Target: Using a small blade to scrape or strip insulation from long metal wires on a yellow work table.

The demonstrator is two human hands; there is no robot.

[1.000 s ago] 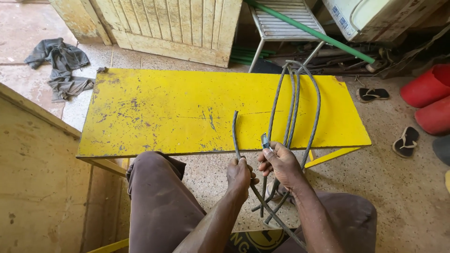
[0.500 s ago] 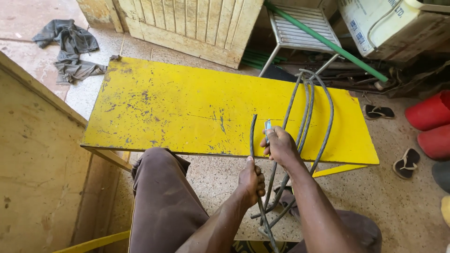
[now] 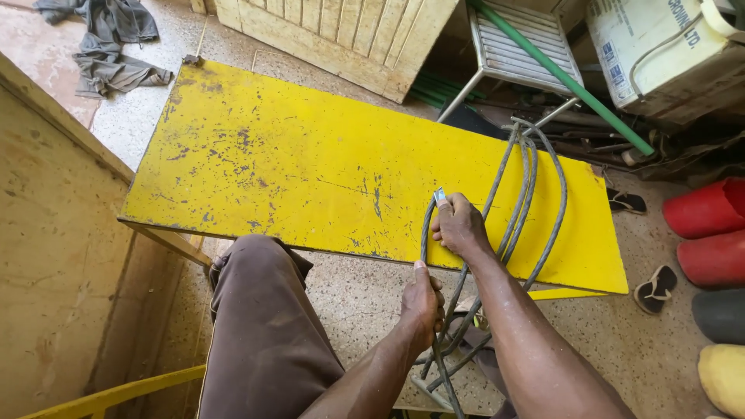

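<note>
Closed around the grey cable (image 3: pixel 518 203), both of my hands have hold of it: my right hand (image 3: pixel 459 226) grips the metal-tipped end above the near edge of the yellow table (image 3: pixel 295 167), and my left hand (image 3: pixel 421 302) is fisted on the strand lower down, over the speckled floor (image 3: pixel 353 291). Looped strands arch up across the tabletop's right part. Brown trousers (image 3: pixel 264 334) cover my left leg beside it.
</note>
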